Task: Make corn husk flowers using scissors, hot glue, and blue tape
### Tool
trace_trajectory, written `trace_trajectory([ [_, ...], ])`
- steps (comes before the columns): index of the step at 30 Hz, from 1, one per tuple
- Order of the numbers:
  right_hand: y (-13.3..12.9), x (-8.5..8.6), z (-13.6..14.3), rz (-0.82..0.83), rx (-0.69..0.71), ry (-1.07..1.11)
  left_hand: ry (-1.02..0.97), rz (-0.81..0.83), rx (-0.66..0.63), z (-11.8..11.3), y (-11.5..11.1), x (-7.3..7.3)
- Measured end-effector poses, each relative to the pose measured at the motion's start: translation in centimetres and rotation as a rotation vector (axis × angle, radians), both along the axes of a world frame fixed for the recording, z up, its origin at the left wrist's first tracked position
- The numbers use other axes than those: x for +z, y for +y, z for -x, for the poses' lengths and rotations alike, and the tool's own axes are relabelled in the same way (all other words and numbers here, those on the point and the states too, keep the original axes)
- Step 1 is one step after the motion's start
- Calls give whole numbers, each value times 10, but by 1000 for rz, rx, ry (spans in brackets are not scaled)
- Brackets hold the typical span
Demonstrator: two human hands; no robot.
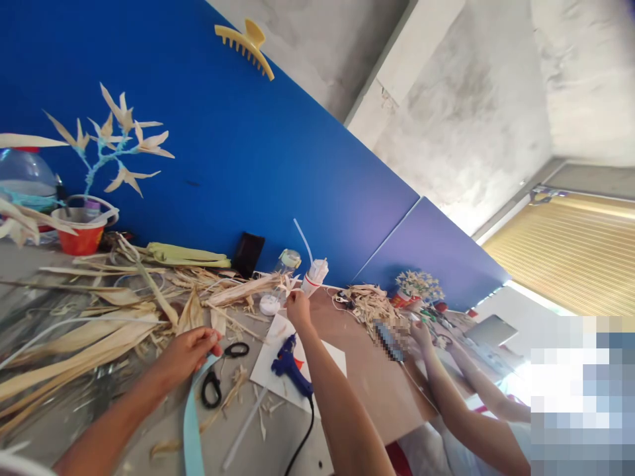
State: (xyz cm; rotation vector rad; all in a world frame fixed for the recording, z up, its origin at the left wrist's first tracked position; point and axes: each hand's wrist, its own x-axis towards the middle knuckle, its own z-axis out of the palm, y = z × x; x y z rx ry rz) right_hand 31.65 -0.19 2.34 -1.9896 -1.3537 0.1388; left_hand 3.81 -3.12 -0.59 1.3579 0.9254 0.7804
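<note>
1. The pale, spiky husk flower [289, 283] is at the right hand [298, 309], above the desk [221, 433], fingers pinched shut around its base.
2. Right arm stretches forward.
3. Left hand [196, 345]: fingers loosely curled at the light-blue ribbon [192, 423]; grip unclear.

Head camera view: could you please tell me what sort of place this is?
Probably a craft workshop: it shows a blue glue gun, dried leaf strips and handmade-looking flowers.

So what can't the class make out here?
In the head view:
- Black-handled scissors: blades, hidden by left hand and flat light-blue ribbon.
- Ribbon: lower end, cut off by bottom edge.
- Black cord of blue glue gun: far end, likewise.
- Flat grey oblong: details, lost to pixelation.
</note>
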Motion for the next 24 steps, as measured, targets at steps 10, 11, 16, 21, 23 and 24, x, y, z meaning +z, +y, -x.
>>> trace_trajectory([
  [10, 7, -14, -7, 70, 126, -40, -17, 40, 30, -4, -1, 0],
  [11, 8, -16, -7, 70, 141, -52, -14, 40, 28, -4, -1, 0],
  [16, 9, -25, -13, 53, 194, -99, 0, 33, 0, -2, 0, -4],
  [21, 6, -24, -16, 34, 236, -141, 4, 8, -22, -2, 3, -11],
  [23, 5, -23, -15, 28, 249, -160, 4, 11, -21, -2, 2, -10],
  [24, 4, -23, -15, 26, 255, -170, 3, 16, -19, -2, 1, -9],
])
